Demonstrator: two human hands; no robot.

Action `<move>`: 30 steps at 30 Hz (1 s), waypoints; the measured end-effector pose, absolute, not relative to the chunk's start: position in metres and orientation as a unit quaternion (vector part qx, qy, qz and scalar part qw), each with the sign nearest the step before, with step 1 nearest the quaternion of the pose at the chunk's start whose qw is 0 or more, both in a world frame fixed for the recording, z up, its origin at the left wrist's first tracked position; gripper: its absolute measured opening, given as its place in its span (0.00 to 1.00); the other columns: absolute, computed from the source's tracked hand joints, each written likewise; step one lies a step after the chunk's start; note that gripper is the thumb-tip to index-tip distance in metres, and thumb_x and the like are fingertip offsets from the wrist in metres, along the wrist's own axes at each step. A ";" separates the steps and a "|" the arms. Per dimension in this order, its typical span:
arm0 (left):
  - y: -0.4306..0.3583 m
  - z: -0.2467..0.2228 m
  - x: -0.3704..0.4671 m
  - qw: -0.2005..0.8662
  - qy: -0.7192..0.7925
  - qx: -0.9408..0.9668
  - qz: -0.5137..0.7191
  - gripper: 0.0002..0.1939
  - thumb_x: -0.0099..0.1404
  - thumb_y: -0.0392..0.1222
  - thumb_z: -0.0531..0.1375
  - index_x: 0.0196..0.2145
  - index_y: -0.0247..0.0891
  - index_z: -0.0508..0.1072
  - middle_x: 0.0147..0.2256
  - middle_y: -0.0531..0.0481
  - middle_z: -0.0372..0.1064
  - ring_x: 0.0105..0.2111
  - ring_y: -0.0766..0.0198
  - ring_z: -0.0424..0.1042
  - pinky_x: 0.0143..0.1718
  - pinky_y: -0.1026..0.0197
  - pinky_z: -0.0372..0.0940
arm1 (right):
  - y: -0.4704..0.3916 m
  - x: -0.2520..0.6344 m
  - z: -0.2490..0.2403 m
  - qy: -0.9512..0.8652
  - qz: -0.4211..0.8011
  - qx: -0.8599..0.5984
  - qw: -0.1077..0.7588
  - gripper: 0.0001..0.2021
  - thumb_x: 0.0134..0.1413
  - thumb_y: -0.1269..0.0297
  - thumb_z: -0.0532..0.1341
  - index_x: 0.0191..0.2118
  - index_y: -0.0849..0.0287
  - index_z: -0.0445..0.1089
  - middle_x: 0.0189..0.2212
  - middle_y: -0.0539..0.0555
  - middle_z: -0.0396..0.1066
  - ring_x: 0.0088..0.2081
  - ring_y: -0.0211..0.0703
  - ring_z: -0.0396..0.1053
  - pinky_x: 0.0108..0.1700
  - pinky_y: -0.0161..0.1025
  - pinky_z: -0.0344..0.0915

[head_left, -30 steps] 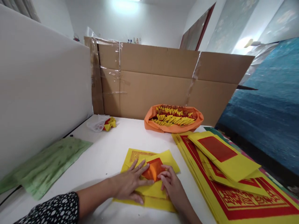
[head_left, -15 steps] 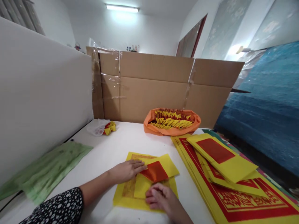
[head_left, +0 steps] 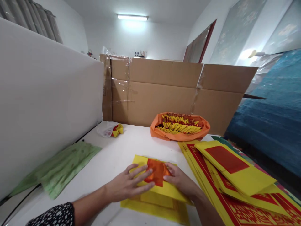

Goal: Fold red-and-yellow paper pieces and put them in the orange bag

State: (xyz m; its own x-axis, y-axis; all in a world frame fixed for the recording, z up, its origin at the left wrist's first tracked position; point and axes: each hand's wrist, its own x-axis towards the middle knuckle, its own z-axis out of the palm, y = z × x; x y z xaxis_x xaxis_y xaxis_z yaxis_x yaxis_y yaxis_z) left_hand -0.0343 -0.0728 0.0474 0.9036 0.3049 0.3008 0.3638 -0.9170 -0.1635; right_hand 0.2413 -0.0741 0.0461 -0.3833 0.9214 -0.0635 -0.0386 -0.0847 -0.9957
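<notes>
A yellow sheet with a red-orange centre (head_left: 154,172) lies over a larger yellow sheet (head_left: 164,211) on the white table. My left hand (head_left: 135,181) rests on the upper sheet's left part, fingers spread. From the right, my right hand (head_left: 177,177) pinches the sheet near the right edge of the red centre, where the material is slightly raised.
Stacked yellow and red papers (head_left: 225,160) lie at the right. Behind stands an orange bag (head_left: 162,135) of folded yellow pieces. At the left are a green cloth (head_left: 68,166) and a plastic bag (head_left: 105,130) with folded pieces. A cardboard wall (head_left: 162,97) closes off the back.
The upper sheet has turned and now covers more of the larger sheet. My left hand has spread its fingers; my right hand has moved up and right onto the sheet. The view has shifted slightly.
</notes>
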 end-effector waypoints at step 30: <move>0.006 -0.015 -0.022 -0.482 -0.422 -0.703 -0.308 0.12 0.55 0.33 0.62 0.39 0.37 0.72 0.30 0.55 0.72 0.32 0.64 0.70 0.36 0.64 0.63 | -0.069 0.190 -0.018 -0.623 0.345 -0.563 0.418 0.16 0.60 0.57 0.55 0.51 0.57 0.64 0.29 0.51 0.70 0.31 0.46 0.70 0.35 0.39 0.66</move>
State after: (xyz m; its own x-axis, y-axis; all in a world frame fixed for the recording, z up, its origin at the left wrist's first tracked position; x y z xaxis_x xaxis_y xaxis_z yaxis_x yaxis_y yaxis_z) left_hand -0.0222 0.0062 -0.0152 0.4532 0.8910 0.0260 0.2971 -0.1785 0.9380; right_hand 0.1903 -0.0687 -0.0178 -0.0156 0.9910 0.1328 0.4131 0.1274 -0.9017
